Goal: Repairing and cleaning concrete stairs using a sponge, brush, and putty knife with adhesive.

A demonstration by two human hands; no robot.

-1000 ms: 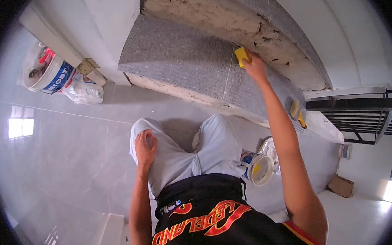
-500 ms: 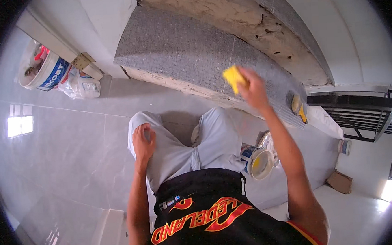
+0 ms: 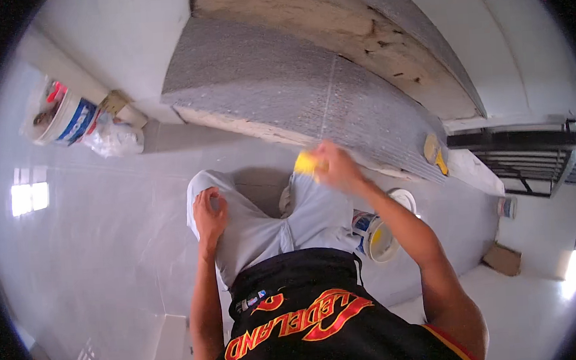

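My right hand (image 3: 332, 167), blurred by motion, grips a yellow sponge (image 3: 305, 162) over my right knee, just in front of the lower grey speckled step (image 3: 254, 63). My left hand (image 3: 210, 216) rests on my left knee, fingers slightly bent and apart. A thin pale line crosses the step's top, and its front face (image 3: 225, 124) is rough and beige. At the step's right end lies a tool with a yellow handle (image 3: 440, 163). Beside my right thigh a white-and-blue bucket (image 3: 378, 237) lies with some yellow inside.
A filled bucket (image 3: 55, 125) and white bag (image 3: 115, 139) stand by the left wall. The upper step (image 3: 331, 16) curves above. Black metal railings (image 3: 517, 159), a small container (image 3: 507, 207) and cardboard (image 3: 500, 259) are on the right. Tiled floor (image 3: 94, 244) surrounds me.
My right hand has moved down from the step toward my knee with the yellow sponge, shifting leftward too. My left hand stays on the knee.
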